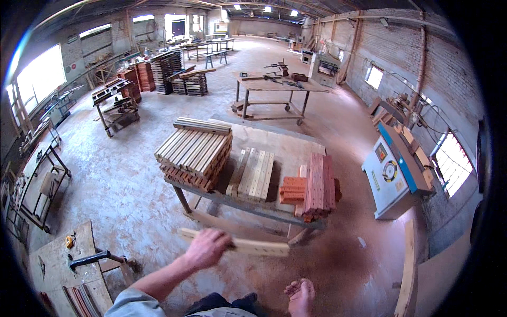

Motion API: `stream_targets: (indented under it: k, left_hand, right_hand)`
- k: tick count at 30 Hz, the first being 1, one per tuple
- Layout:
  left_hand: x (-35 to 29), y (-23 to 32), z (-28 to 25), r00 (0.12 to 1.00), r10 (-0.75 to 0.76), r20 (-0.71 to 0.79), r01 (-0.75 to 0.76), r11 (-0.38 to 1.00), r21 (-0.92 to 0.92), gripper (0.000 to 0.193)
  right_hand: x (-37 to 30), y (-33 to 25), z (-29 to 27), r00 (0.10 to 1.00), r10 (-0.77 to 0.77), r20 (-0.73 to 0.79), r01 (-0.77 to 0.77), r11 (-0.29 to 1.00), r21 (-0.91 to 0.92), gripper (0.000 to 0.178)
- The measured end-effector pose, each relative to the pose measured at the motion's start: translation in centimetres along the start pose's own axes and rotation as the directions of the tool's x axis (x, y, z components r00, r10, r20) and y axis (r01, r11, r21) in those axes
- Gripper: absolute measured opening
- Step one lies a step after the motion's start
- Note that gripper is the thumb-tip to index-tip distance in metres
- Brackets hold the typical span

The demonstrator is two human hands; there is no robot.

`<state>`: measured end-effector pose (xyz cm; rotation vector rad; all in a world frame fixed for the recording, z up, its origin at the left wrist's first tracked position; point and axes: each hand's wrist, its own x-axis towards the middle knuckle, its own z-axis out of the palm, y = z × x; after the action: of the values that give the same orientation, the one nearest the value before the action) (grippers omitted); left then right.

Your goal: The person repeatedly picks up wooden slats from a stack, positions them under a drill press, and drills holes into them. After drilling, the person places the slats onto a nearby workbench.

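My left hand point(207, 248) is closed around the middle of a pale wooden slat point(261, 247) with small holes along its face. The slat is held roughly level, in front of the near edge of a worktable point(296, 138). Lower down, my right hand point(301, 297) is held in front of my body, with its fingers apart and nothing in it. On the worktable's left side rises a neat stack of slats point(193, 150). Several pale drilled slats point(256, 177) lie side by side at its middle. Reddish drilled slats point(320, 182) are piled at its right, beside shorter orange-red pieces point(292, 190).
A bench point(50, 259) at lower left bears a yellow tape measure point(69, 242) and a dark tubular bar point(88, 259). To the right stands a grey and blue machine point(388, 177), with a long board point(406, 269) near it. Another table point(264, 84) stands farther back.
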<state>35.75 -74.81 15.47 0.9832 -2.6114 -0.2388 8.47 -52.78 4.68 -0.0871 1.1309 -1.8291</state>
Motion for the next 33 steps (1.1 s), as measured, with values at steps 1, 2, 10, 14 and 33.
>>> stream_targets:
  k: [1, 2, 10, 14, 33]
  left_hand:
    - [1.3, -1.9, -0.9, 0.998, -0.067, -0.015, 0.068, 0.997, 0.033, 0.025]
    - [2.0, -3.9, -1.8, 0.990, -0.140, -0.035, 0.142, 0.988, 0.057, 0.025]
    - [12.1, -19.8, -7.5, 0.922, -0.216, -0.320, 0.287, 0.938, 0.194, 0.024]
    - [17.7, -30.9, -7.1, 0.935, -0.152, -0.322, 0.232, 0.946, 0.227, 0.026]
    - [33.5, -52.0, -4.8, 0.997, 0.011, 0.082, -0.033, 0.963, 0.268, 0.086]
  right_hand:
    - [1.2, 0.1, 1.0, 0.999, -0.019, -0.027, 0.018, 0.999, -0.048, 0.015]
    - [1.9, -0.3, 2.0, 0.999, 0.028, -0.045, -0.031, 0.996, -0.079, 0.014]
    - [11.7, 0.7, 6.2, 0.991, 0.131, 0.007, -0.128, 0.976, -0.173, 0.014]
    - [15.3, 2.0, 11.2, 0.990, 0.112, -0.082, -0.127, 0.969, -0.212, 0.015]
    - [25.8, 7.7, 35.0, 0.970, 0.188, -0.155, -0.240, 0.848, -0.473, 0.017]
